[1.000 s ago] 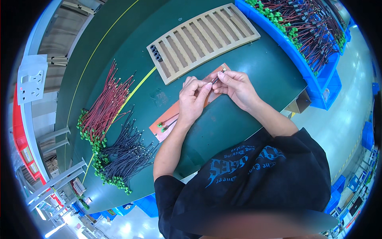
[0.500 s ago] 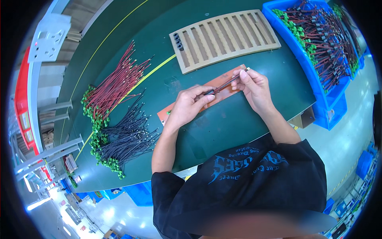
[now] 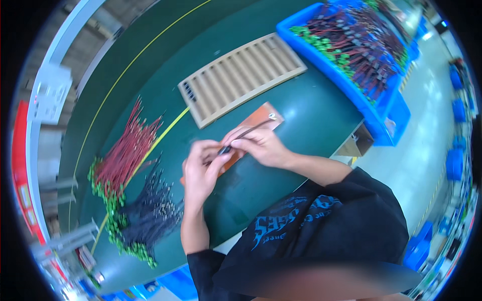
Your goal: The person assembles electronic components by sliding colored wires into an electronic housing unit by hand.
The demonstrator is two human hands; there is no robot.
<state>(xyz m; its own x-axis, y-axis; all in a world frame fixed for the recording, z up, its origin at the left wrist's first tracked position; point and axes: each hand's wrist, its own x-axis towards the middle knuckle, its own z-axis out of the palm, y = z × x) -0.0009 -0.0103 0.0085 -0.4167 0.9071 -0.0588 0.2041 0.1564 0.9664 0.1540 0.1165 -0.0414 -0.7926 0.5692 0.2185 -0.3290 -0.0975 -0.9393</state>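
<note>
My left hand (image 3: 202,168) pinches a small black connector housing (image 3: 224,150) between thumb and fingers. Close beside it, my right hand (image 3: 263,146) has its thumb and fingers closed on the thin dark-red wires (image 3: 255,129) that run out of the connector. Their light-coloured far end sticks up beyond the right hand. Both hands are over a narrow orange board (image 3: 258,116) lying on the green table, and they hide its middle.
A grooved wooden tray (image 3: 246,83) holds several black connectors (image 3: 189,92) at its left end. Left lie bundles of red wires (image 3: 128,150) and black wires (image 3: 153,208) with green ends. A blue bin (image 3: 329,80) full of wire harnesses stands far right.
My right hand has slid from the far end of the wires down toward the connector, so the two hands are nearly together. The whole view has swung, shifting the table things left and downward.
</note>
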